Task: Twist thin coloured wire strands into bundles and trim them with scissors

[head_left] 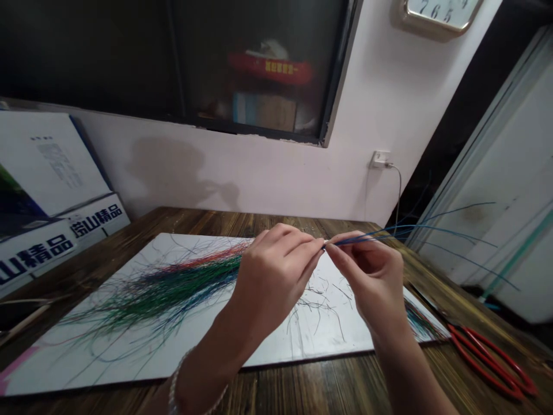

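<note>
My left hand and my right hand meet fingertip to fingertip above a white board. Both pinch the near end of a thin bunch of blue strands that fans out to the right, past the table edge. On the left part of the board lies a loose pile of green, blue and red strands, just left of my left hand. Short dark strand scraps are scattered on the board under my hands.
Red-handled scissors lie on the wooden table at the right. White printed boxes are stacked at the left. A wall socket with a cable, a dark cabinet window and a clock are on the wall behind.
</note>
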`<state>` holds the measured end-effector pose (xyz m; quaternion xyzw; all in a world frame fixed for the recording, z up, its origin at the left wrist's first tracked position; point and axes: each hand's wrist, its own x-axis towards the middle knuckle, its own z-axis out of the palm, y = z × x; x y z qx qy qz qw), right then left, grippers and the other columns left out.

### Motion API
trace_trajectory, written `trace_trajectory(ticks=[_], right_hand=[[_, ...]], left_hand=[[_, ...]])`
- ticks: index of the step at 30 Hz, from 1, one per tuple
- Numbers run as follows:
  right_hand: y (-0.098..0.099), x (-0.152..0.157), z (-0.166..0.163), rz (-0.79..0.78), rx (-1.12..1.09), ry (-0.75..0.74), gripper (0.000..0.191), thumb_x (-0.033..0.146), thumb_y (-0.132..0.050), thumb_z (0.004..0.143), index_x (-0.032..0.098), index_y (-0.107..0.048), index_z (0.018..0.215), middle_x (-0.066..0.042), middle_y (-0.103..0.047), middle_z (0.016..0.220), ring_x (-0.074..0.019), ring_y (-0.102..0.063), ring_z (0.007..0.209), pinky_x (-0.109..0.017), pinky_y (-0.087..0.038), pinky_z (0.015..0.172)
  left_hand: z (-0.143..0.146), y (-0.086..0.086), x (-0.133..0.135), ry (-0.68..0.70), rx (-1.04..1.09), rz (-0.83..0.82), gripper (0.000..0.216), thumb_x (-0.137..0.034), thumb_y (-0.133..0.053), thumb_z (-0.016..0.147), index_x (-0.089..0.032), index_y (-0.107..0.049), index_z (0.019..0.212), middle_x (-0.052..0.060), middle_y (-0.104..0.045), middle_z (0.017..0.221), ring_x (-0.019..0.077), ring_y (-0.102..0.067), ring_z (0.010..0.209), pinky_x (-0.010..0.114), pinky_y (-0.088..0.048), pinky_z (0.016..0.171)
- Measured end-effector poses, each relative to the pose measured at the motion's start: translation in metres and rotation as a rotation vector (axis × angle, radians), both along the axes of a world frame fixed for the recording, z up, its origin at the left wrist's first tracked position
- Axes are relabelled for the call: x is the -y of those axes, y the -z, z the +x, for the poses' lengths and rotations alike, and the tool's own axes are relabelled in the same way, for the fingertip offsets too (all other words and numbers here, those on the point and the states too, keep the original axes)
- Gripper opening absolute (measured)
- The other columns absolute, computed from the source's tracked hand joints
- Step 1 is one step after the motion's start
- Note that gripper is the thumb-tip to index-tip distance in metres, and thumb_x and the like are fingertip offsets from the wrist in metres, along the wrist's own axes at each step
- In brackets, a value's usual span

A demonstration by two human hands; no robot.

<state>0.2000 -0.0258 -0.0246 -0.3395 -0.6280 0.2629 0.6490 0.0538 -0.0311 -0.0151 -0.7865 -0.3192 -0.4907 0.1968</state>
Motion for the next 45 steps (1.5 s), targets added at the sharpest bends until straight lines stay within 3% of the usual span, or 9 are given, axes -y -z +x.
trace_trajectory(ticks=[6, 11, 20, 30, 32, 36, 40, 43, 45], right_hand=[[0.002, 0.000, -0.001, 0.046, 0.031, 0.019, 0.005, 0.021, -0.066, 0.077, 0.016, -0.065, 0.075, 0.001, -0.052, 0.063, -0.0105, -0.041, 0.055, -0.027, -0.029, 0.049], [0.004, -0.001, 0.000, 0.101, 0.058, -0.021, 0.003, 0.017, -0.064, 0.078, 0.017, -0.064, 0.075, 0.004, -0.043, 0.058, -0.0096, -0.035, 0.053, -0.026, -0.026, 0.048], [0.001, 0.000, 0.004, 0.133, 0.193, -0.089, 0.007, 0.013, -0.059, 0.081, 0.017, -0.063, 0.077, 0.002, -0.050, 0.064, -0.0102, -0.034, 0.054, -0.027, -0.027, 0.049], [0.000, 0.002, 0.004, 0.179, 0.252, -0.165, 0.014, 0.005, -0.057, 0.080, 0.018, -0.061, 0.073, 0.005, -0.051, 0.063, -0.0078, -0.034, 0.052, -0.025, -0.029, 0.048], [0.001, 0.000, 0.004, 0.202, 0.275, -0.157, 0.016, 0.004, -0.057, 0.079, 0.017, -0.059, 0.069, 0.006, -0.048, 0.060, -0.0073, -0.033, 0.051, -0.024, -0.028, 0.049], [0.007, -0.009, 0.002, 0.199, 0.260, -0.062, 0.013, 0.009, -0.059, 0.079, 0.017, -0.058, 0.068, 0.005, -0.043, 0.058, -0.0082, -0.032, 0.051, -0.025, -0.027, 0.047], [0.013, -0.016, -0.002, 0.104, 0.149, 0.000, 0.006, 0.018, -0.061, 0.080, 0.016, -0.061, 0.074, 0.005, -0.040, 0.057, -0.0091, -0.032, 0.051, -0.026, -0.024, 0.045], [0.012, -0.015, -0.004, 0.045, 0.075, -0.018, 0.008, 0.021, -0.063, 0.080, 0.016, -0.062, 0.074, 0.005, -0.042, 0.058, -0.0090, -0.032, 0.051, -0.026, -0.024, 0.046], [0.012, -0.014, -0.003, 0.026, 0.029, -0.050, 0.008, 0.021, -0.064, 0.080, 0.016, -0.062, 0.073, 0.005, -0.043, 0.058, -0.0089, -0.034, 0.052, -0.026, -0.025, 0.048]], left_hand=[[0.001, 0.001, 0.001, -0.028, -0.030, 0.017, 0.012, -0.014, -0.055, 0.085, -0.012, -0.067, 0.085, 0.006, -0.073, 0.080, 0.0193, -0.061, 0.076, 0.035, -0.050, 0.071], [0.003, 0.001, 0.003, 0.000, 0.034, -0.071, 0.014, -0.012, -0.054, 0.083, -0.013, -0.067, 0.079, 0.006, -0.071, 0.074, 0.0189, -0.059, 0.071, 0.035, -0.049, 0.068], [-0.002, -0.007, 0.008, 0.109, 0.208, -0.533, 0.011, -0.012, -0.061, 0.078, -0.018, -0.067, 0.070, -0.001, -0.069, 0.069, 0.0150, -0.060, 0.067, 0.029, -0.044, 0.065], [-0.016, -0.014, 0.000, 0.422, 0.264, -1.061, 0.018, -0.021, -0.058, 0.081, -0.016, -0.068, 0.067, 0.000, -0.068, 0.067, 0.0124, -0.059, 0.067, 0.024, -0.043, 0.061], [-0.017, -0.014, -0.001, 0.435, 0.248, -1.101, 0.018, -0.023, -0.057, 0.082, -0.016, -0.068, 0.070, 0.001, -0.068, 0.068, 0.0133, -0.060, 0.067, 0.024, -0.043, 0.060], [-0.012, -0.011, 0.002, 0.260, 0.196, -0.876, 0.019, -0.014, -0.052, 0.084, -0.019, -0.070, 0.078, 0.000, -0.071, 0.077, 0.0140, -0.063, 0.075, 0.027, -0.047, 0.069], [-0.002, -0.003, 0.005, -0.048, 0.026, -0.451, 0.019, -0.007, -0.056, 0.081, -0.018, -0.069, 0.091, 0.002, -0.071, 0.083, 0.0185, -0.063, 0.078, 0.033, -0.046, 0.071], [0.004, 0.005, 0.006, -0.282, -0.125, -0.131, 0.015, -0.008, -0.056, 0.081, -0.016, -0.068, 0.085, 0.003, -0.069, 0.074, 0.0218, -0.060, 0.072, 0.035, -0.043, 0.065], [0.007, 0.007, 0.006, -0.341, -0.157, 0.006, 0.015, -0.010, -0.055, 0.083, -0.015, -0.068, 0.079, 0.003, -0.068, 0.069, 0.0213, -0.059, 0.068, 0.034, -0.041, 0.062]])
